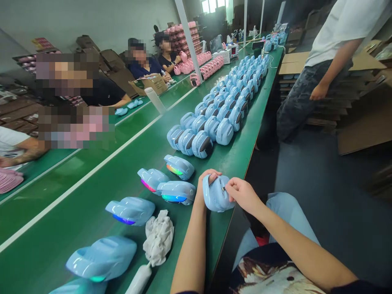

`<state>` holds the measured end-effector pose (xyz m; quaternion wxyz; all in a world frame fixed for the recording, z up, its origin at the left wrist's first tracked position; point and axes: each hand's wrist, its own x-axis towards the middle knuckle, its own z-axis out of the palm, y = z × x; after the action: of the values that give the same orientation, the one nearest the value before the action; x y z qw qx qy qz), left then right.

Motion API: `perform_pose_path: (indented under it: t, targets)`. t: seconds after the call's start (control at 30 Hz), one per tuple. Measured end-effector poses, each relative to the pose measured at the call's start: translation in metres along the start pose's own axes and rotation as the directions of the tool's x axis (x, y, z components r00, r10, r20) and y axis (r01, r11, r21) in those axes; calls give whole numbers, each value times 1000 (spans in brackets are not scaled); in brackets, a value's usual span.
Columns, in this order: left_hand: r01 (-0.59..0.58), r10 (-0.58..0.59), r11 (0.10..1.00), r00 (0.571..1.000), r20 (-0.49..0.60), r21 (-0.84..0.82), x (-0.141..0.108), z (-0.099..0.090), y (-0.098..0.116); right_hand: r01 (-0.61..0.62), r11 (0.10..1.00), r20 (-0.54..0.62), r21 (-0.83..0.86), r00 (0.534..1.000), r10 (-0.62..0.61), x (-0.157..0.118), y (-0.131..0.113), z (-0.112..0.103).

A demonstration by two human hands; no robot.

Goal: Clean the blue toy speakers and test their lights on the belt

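Observation:
My left hand is wrapped round a glossy light-blue rounded plastic device, gripping it by its looped handle over the table's near edge. The fingertips of my right hand pinch together at a slot in the device's face, where a small dark piece shows; whether I hold that piece is unclear. To the left lie several like devices on their sides, among them one with a rainbow light strip and one glowing blue. Beside them are a crumpled white cloth and a white bottle with a thin nozzle.
Rows of light-blue devices stand along the green table. A white post rises from it. Co-workers sit across, near pink devices and a cardboard box. A standing person is at the right, by stacked cardboard.

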<state>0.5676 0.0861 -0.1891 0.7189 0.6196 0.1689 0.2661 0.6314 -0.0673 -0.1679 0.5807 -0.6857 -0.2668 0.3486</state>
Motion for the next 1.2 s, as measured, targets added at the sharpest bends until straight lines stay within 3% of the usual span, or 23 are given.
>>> perform_pose_path:
  t: [0.23, 0.6, 0.8, 1.03, 1.2]
  targets:
    - [27, -23, 998, 998, -56, 65, -3, 10, 15, 23, 1000, -20, 16, 1000, -22, 2, 0, 2]
    - [-89, 90, 996, 994, -64, 20, -7, 14, 14, 59, 997, -13, 59, 998, -58, -2, 2, -1]
    - [-131, 133, 990, 990, -40, 55, -6, 14, 14, 55, 998, 12, -27, 998, -55, -4, -4, -5]
    - [-147, 150, 986, 988, -29, 78, -6, 16, 14, 76, 967, -112, -244, 988, -106, -10, -5, -2]
    - [-159, 160, 986, 987, -9, 58, -6, 15, 13, 65, 991, -30, -115, 997, -69, -9, -3, -5]
